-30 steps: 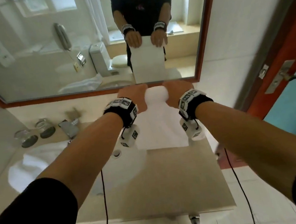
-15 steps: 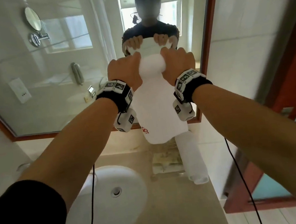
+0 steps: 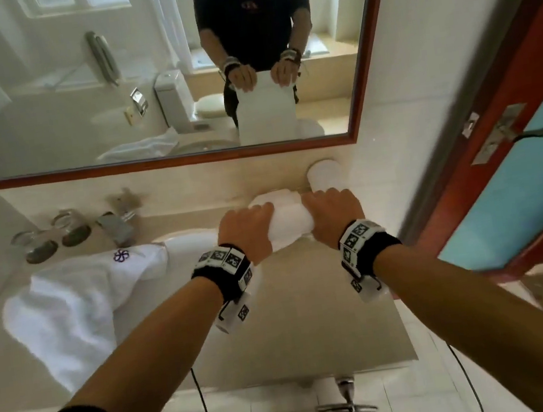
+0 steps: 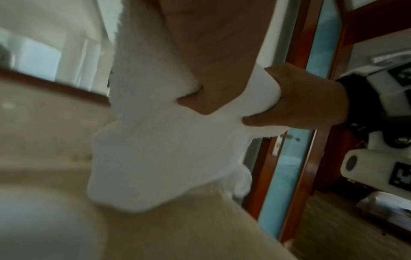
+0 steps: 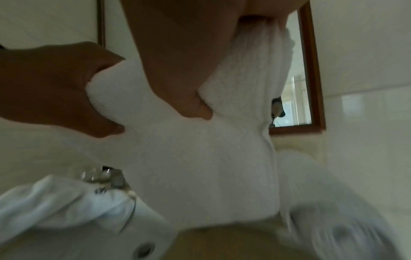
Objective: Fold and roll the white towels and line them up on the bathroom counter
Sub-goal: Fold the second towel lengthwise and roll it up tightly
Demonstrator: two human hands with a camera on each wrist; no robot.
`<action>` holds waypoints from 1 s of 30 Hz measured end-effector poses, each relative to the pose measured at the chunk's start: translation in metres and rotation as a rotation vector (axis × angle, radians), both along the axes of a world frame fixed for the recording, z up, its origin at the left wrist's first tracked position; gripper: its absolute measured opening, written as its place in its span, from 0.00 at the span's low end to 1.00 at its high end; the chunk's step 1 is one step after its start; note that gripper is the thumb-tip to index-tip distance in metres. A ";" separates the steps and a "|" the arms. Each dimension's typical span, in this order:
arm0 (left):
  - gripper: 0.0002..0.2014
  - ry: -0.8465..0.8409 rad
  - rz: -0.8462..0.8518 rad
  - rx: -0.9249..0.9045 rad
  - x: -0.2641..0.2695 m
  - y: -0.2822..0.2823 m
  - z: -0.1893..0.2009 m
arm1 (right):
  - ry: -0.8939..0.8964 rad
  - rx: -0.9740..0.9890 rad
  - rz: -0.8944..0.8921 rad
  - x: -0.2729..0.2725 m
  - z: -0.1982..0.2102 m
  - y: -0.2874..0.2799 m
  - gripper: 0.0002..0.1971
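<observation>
Both hands hold one folded white towel (image 3: 288, 226) by its top edge, above the back of the beige counter (image 3: 313, 321). My left hand (image 3: 247, 226) grips its left corner and my right hand (image 3: 333, 211) its right corner. In the left wrist view the thumb of my left hand (image 4: 203, 102) presses into the towel (image 4: 166, 149), which hangs down to the counter. The right wrist view shows my right hand (image 5: 195, 105) pinching the same towel (image 5: 200, 167). A rolled towel (image 3: 324, 174) lies at the back right, beside the wall.
A loose white towel with a purple logo (image 3: 79, 300) is draped over the sink at the left. Two glasses (image 3: 37, 243) and the faucet (image 3: 113, 223) stand at the back left. The mirror (image 3: 141, 67) is ahead, and a red-framed door with a handle (image 3: 530, 133) is at the right.
The hands raised the towel high in front of the mirror, then brought it back down to the back of the counter. The view has tilted down again.
</observation>
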State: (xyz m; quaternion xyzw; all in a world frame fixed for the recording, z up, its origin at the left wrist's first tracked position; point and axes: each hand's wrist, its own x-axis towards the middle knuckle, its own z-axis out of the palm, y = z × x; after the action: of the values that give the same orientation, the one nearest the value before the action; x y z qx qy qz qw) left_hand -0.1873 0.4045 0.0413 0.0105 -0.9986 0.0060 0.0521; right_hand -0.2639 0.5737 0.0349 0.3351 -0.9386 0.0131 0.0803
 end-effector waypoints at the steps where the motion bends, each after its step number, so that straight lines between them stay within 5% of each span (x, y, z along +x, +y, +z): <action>1: 0.22 -0.065 0.006 0.019 0.013 0.004 -0.024 | -0.050 0.032 0.000 0.013 -0.021 0.004 0.18; 6: 0.23 -0.363 -0.002 0.079 0.073 0.024 -0.112 | -0.260 0.228 0.025 0.071 -0.108 0.028 0.18; 13: 0.31 -0.555 0.003 0.178 0.122 0.036 -0.171 | -0.449 0.339 0.051 0.116 -0.168 0.041 0.21; 19: 0.28 -0.604 0.037 0.150 0.134 0.038 -0.187 | -0.573 0.351 0.035 0.131 -0.190 0.043 0.28; 26: 0.19 -0.626 0.086 0.149 0.132 0.041 -0.189 | -0.611 0.404 0.127 0.114 -0.187 0.035 0.19; 30: 0.24 -0.650 0.115 0.131 0.135 0.050 -0.194 | -0.610 0.478 0.128 0.118 -0.196 0.033 0.23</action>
State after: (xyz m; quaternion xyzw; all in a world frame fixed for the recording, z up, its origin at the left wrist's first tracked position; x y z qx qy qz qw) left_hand -0.0526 0.4543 -0.1526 0.0675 -0.9590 -0.0522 -0.2702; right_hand -0.1455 0.6064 -0.1616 0.3829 -0.8731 -0.1020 -0.2839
